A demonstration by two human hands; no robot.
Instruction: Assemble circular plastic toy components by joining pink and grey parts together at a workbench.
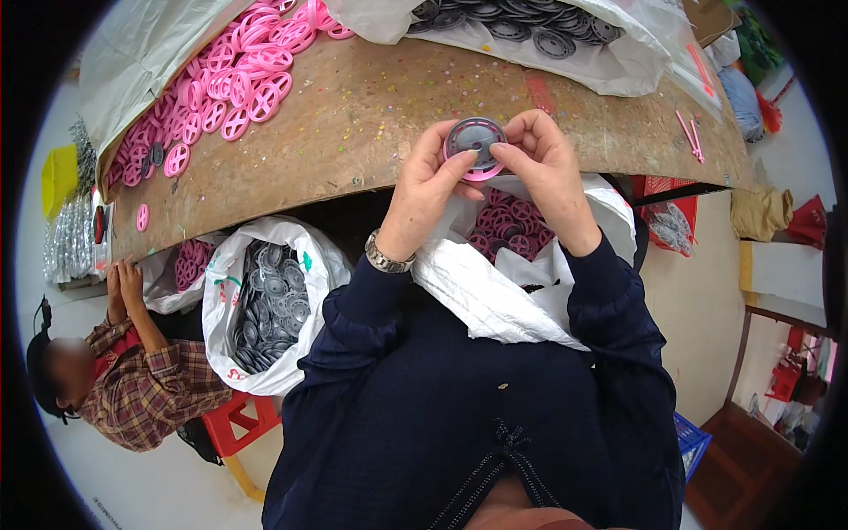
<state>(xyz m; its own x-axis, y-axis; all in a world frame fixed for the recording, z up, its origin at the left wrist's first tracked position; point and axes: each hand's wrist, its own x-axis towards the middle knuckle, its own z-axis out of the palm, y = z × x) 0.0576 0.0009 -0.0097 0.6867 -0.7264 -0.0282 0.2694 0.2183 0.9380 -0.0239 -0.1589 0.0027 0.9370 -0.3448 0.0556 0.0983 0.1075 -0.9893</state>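
Above the near edge of the table, both hands hold a round dark grey plastic disc set against a pink plastic ring. My left hand grips it from the left, thumb on its face. From the right, my right hand closes on the same disc, its thumb also pressing the face. Whether the two parts are fully joined I cannot tell. Below my hands, an open white sack in front of me holds pink rings with grey discs.
Spoked pink rings are heaped on the wooden table, left. Dark discs fill a white sack at the back. Another sack of grey discs stands left, beside a seated person. Pink sticks lie right.
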